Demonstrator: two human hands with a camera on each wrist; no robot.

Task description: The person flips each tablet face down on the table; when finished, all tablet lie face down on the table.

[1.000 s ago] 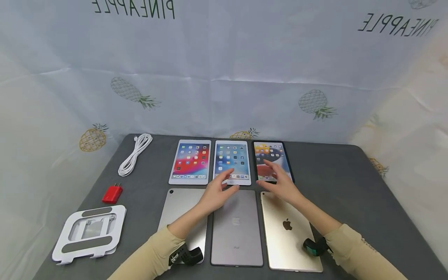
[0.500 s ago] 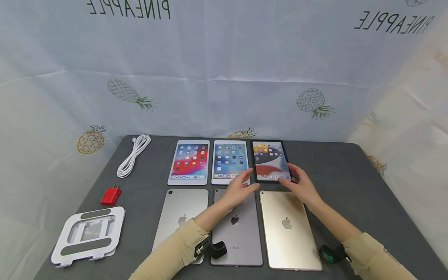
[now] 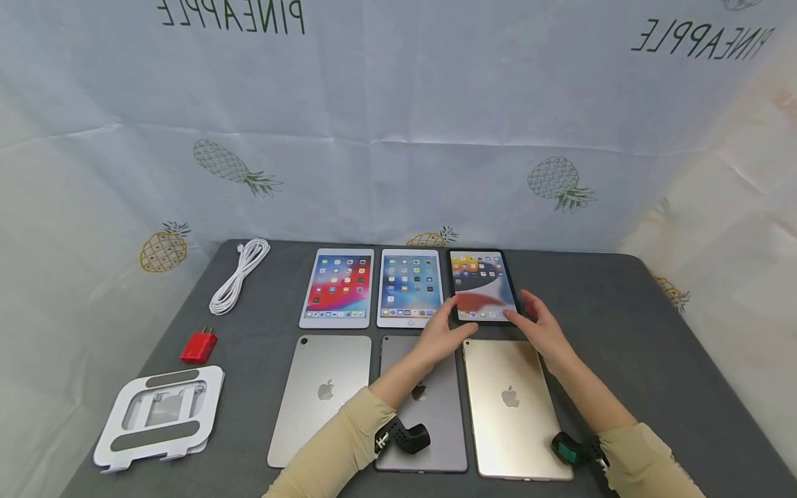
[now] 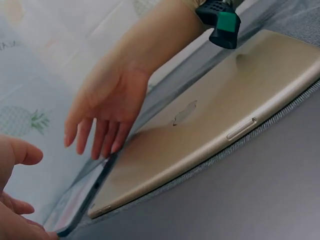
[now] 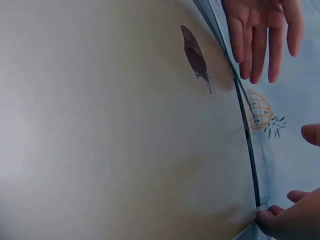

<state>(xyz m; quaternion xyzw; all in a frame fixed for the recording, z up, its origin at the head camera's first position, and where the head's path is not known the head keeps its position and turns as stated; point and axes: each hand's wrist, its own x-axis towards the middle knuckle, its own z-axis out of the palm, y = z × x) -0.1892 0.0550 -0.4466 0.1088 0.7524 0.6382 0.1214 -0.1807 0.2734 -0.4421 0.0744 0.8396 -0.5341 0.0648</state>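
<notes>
Six tablets lie in two rows of three on the grey counter point(image 3: 598, 304). Landmark: the black-framed tablet point(image 3: 482, 285), screen lit, at the right end of the far row.

Left hand point(image 3: 443, 335): at that tablet's near left corner, fingers loosely spread, gripping nothing; whether the fingertips touch the frame cannot be told. Right hand point(image 3: 540, 326): at its near right corner, fingers relaxed, likewise holding nothing.

Risks, as judged: a lift from the near corners alone could let the thin slab slip or tip; a stray fingertip on the live screen could open an app; a sleeve or wrist strap could drag across the gold tablet point(image 3: 512, 407), which lies face down just near of the landmark.

Also present: white-framed tablet point(image 3: 409, 286) just left of the landmark, leaving little room for fingers; another lit tablet point(image 3: 339, 286) further left; grey tablet point(image 3: 436, 422) and silver tablet point(image 3: 320, 394) face down in the near row; white cable point(image 3: 239, 275), red charger point(image 3: 199, 346) and white stand point(image 3: 158, 417) well to the left.
</notes>
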